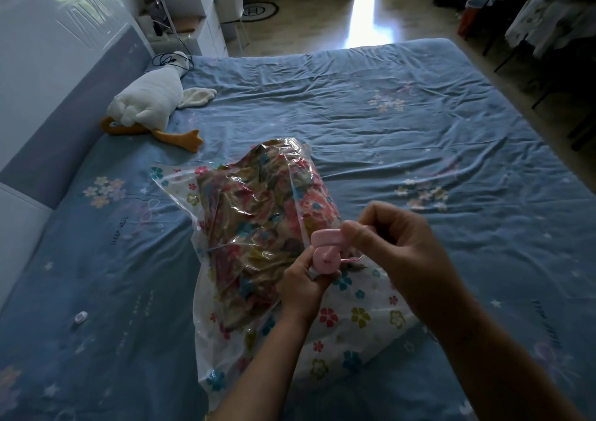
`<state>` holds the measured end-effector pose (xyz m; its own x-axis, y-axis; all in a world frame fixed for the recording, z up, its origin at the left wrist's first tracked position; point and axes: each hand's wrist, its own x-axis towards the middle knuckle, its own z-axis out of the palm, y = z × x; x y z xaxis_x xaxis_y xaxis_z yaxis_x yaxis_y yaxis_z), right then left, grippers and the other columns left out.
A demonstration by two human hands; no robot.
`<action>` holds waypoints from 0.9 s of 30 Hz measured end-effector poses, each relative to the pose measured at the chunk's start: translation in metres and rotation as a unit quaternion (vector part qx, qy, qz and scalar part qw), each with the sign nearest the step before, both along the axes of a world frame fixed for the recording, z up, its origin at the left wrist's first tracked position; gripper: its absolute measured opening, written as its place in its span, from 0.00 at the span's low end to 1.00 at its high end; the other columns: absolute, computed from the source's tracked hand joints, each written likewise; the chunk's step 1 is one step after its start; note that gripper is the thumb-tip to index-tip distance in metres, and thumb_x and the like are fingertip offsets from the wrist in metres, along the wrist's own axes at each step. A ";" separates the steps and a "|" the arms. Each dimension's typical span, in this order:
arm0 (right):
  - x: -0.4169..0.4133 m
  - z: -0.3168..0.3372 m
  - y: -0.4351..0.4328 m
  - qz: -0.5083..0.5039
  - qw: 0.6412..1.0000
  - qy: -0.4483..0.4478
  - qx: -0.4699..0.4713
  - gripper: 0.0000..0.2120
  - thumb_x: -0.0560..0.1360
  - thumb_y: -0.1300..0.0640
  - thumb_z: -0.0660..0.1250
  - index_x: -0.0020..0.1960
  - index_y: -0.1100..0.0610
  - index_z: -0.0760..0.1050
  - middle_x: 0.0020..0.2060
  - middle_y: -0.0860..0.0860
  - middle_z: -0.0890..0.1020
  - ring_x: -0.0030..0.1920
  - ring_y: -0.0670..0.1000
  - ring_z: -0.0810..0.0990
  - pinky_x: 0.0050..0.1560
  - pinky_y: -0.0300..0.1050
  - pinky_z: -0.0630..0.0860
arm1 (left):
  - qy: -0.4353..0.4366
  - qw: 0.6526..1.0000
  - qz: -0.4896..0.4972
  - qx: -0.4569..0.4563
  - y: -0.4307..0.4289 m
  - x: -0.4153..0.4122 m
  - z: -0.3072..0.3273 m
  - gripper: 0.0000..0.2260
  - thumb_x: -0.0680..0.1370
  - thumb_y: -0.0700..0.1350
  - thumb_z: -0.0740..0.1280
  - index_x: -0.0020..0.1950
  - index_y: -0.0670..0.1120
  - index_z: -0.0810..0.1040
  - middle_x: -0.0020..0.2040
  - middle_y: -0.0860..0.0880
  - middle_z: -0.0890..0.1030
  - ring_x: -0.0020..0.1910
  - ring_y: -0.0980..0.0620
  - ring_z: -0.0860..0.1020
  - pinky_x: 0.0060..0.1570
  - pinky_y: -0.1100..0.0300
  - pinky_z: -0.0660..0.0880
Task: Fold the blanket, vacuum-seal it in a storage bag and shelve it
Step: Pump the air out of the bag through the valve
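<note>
On my feed the storage bag (354, 320) lies on the bed (354, 98), its near end lifted towards the camera. It is clear plastic printed with small red, blue and yellow flowers; I can read no brand or lettering on it. The blanket (258, 214), a busy floral fabric in pink, teal and tan, sits bunched inside the bag, filling the part away from the camera.

The left hand (303, 283) comes up from below, its fingers curled round the pink valve (325, 261), a round fitting on the bag's wall. The right hand (396, 243) is closed in a pinch, thumb and fingertips clamped on the pink cap (325, 237), which sits just above the valve and touches it. Whether the cap is joined to the valve I cannot tell.

The only writing I can make out is on the blue, flower-printed sheet: "SLEEP WELL" in small dark capitals to the left of the bag, and the same words again near the right forearm. A small pale round piece (79, 316) lies on the sheet at lower left, well apart from the bag. A white plush goose (145, 98) with orange feet rests against the grey headboard (64, 114).
</note>
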<state>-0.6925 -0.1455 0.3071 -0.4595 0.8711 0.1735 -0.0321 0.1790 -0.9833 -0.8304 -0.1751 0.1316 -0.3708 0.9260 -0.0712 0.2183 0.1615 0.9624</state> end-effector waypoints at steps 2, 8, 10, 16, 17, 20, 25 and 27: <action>-0.001 -0.005 0.003 0.000 1.000 -0.001 -0.003 0.16 0.70 0.50 0.69 0.35 0.62 0.71 0.25 0.51 0.71 0.26 0.45 0.69 0.26 0.38 0.68 | -0.004 1.000 0.007 0.006 0.000 0.001 -0.001 0.19 0.68 0.54 0.76 0.57 0.55 0.80 0.49 0.55 0.84 0.50 0.56 0.82 0.50 0.53 0.79; -0.009 -0.086 0.020 -0.031 0.952 -0.306 -0.005 0.12 0.73 0.47 0.68 0.35 0.50 0.72 0.29 0.46 0.74 0.30 0.44 0.71 0.32 0.39 0.69 | 0.021 0.999 -0.003 0.028 0.000 0.002 -0.001 0.18 0.70 0.49 0.76 0.59 0.51 0.81 0.52 0.58 0.83 0.52 0.59 0.81 0.52 0.57 0.79; -0.007 -0.064 0.016 -0.027 0.967 -0.253 0.016 0.13 0.72 0.46 0.69 0.35 0.52 0.73 0.29 0.48 0.74 0.30 0.45 0.72 0.32 0.41 0.71 | 0.017 1.000 0.011 0.017 0.000 0.000 -0.001 0.20 0.68 0.56 0.75 0.58 0.53 0.81 0.51 0.57 0.84 0.51 0.58 0.82 0.51 0.55 0.79; -0.001 -0.009 0.012 0.012 0.999 -0.033 -0.014 0.16 0.70 0.48 0.69 0.36 0.61 0.72 0.29 0.59 0.72 0.29 0.54 0.70 0.30 0.46 0.71 | 0.025 1.000 -0.001 0.001 0.003 0.000 0.000 0.15 0.70 0.55 0.75 0.55 0.57 0.80 0.47 0.55 0.84 0.47 0.57 0.82 0.47 0.50 0.80; -0.003 -0.024 0.014 0.001 0.997 -0.081 -0.010 0.15 0.70 0.48 0.68 0.37 0.60 0.72 0.29 0.57 0.72 0.30 0.52 0.71 0.31 0.45 0.72 | 0.026 1.000 0.005 0.003 0.003 0.000 0.001 0.14 0.70 0.53 0.76 0.55 0.57 0.80 0.47 0.56 0.84 0.47 0.58 0.82 0.47 0.52 0.80; -0.008 -0.079 0.018 -0.026 0.964 -0.266 -0.007 0.12 0.73 0.47 0.68 0.36 0.53 0.73 0.30 0.49 0.74 0.31 0.45 0.72 0.34 0.44 0.72 | 0.022 1.000 0.003 0.011 0.002 0.002 -0.003 0.19 0.69 0.55 0.75 0.58 0.52 0.82 0.53 0.57 0.83 0.52 0.60 0.81 0.53 0.53 0.79; -0.005 -0.043 0.010 -0.010 0.987 -0.160 0.012 0.16 0.70 0.45 0.69 0.36 0.57 0.74 0.30 0.56 0.76 0.30 0.54 0.74 0.32 0.48 0.73 | 0.018 1.000 0.002 -0.003 0.002 -0.004 -0.001 0.19 0.67 0.59 0.74 0.56 0.56 0.81 0.48 0.56 0.84 0.49 0.57 0.82 0.49 0.48 0.80; -0.003 -0.007 0.010 0.004 0.999 -0.034 0.006 0.20 0.70 0.47 0.70 0.37 0.65 0.73 0.31 0.65 0.75 0.31 0.62 0.72 0.31 0.53 0.72 | 0.020 1.000 -0.012 -0.003 0.004 -0.005 -0.002 0.16 0.69 0.56 0.74 0.55 0.56 0.80 0.47 0.55 0.84 0.47 0.56 0.82 0.48 0.47 0.79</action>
<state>-0.6952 -0.1358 0.3000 -0.4782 0.8651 0.1513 0.0340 0.1904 -0.9811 -0.8351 -0.1713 0.1300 -0.3518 0.9340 -0.0628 0.2610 0.1623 0.9516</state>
